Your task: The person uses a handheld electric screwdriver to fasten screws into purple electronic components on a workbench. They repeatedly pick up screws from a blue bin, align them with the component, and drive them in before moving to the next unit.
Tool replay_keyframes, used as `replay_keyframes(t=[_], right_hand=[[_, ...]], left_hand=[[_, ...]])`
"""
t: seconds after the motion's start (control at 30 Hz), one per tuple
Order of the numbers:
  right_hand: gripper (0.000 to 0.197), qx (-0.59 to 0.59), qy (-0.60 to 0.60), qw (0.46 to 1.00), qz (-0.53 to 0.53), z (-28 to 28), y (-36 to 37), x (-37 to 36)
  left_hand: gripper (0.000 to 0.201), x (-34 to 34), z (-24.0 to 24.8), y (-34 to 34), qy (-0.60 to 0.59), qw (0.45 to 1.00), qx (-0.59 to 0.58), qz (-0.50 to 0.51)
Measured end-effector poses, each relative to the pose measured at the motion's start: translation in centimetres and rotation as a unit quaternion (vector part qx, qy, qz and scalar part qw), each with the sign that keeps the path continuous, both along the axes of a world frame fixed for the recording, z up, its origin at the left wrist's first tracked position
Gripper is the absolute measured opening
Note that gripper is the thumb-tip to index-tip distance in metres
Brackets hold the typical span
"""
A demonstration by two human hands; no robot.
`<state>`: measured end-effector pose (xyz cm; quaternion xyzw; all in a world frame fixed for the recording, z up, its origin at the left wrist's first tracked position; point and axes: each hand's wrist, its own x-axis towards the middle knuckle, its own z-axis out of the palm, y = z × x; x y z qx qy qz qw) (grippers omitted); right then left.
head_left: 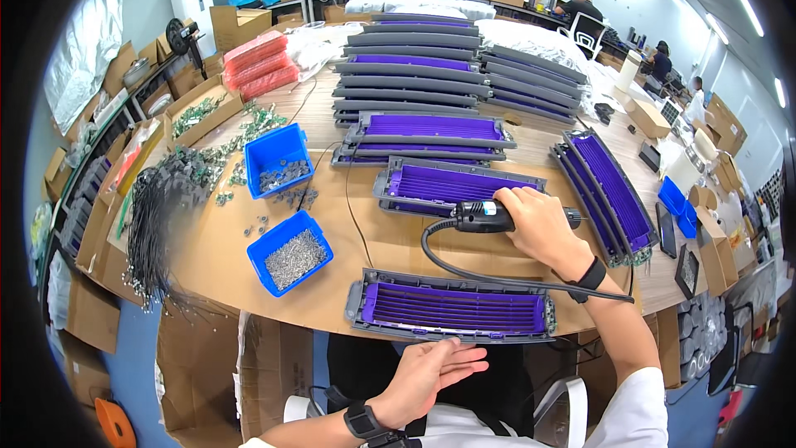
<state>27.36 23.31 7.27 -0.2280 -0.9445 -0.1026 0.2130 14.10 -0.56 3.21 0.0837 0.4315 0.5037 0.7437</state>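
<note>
My right hand (pixel 535 228) is wrapped round a black electric screwdriver (pixel 482 217), held level above the table with its tip pointing right. From its rear end a thick black cord (pixel 464 269) loops down and runs right under my wrist. Below it, at the table's near edge, lies a long grey frame with a purple slatted insert (pixel 456 309). My left hand (pixel 423 377) is at that frame's front edge, fingers stretched out and nothing visible in it; whether it touches the frame I cannot tell. Another purple-and-grey frame (pixel 452 185) lies just behind the screwdriver.
Left of the frames stand a blue bin of screws (pixel 297 259) and a blue bin of small grey parts (pixel 286 174). Black cables (pixel 162 216) hang over the left edge. Stacked frames (pixel 410 83) fill the back; more frames (pixel 609 191) lean at right. People sit farther back.
</note>
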Motion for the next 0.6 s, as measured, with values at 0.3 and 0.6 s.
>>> replay_keyframes(t=[0.3,0.6], right_hand=[[0.047,0.009,0.023,1.000,0.019,2.6,-2.1,1.8],[0.047,-0.066,-0.067,0.995,0.034,2.7,-7.4,5.5]], left_hand=[[0.039,0.5,-0.7,0.5,-0.020,1.000,0.007,-0.020],[0.038,0.5,-1.9,0.8,-0.039,0.999,0.014,-0.023]])
